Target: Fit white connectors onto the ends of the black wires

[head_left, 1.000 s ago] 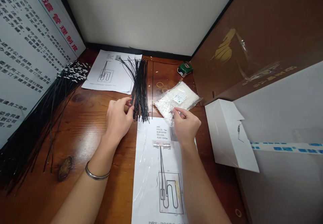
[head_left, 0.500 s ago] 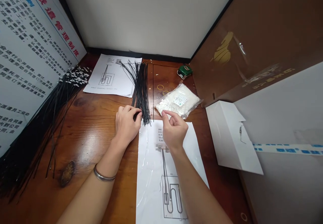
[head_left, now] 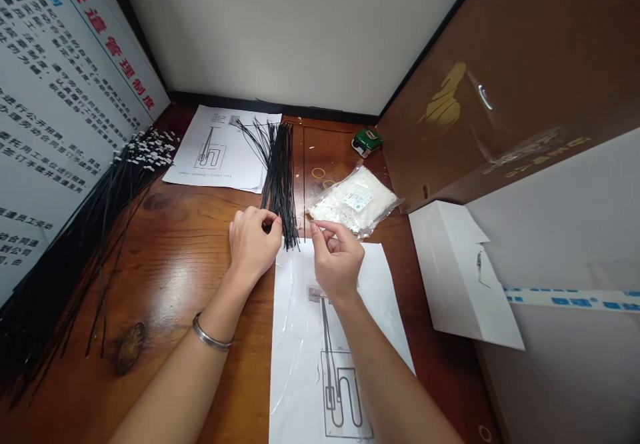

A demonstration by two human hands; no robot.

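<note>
Wooden desk [head_left: 190, 231]: left hand [head_left: 253, 244] pinches black wires [head_left: 281, 177], right hand [head_left: 336, 261] pinches something tiny, labels unreadable

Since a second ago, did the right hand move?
Yes. The right hand moved left, away from the bag of white bits, toward the black wires.

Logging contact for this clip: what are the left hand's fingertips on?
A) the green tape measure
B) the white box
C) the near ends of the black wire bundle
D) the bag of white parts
C: the left hand pinches the black wire bundle at its near ends.
</note>
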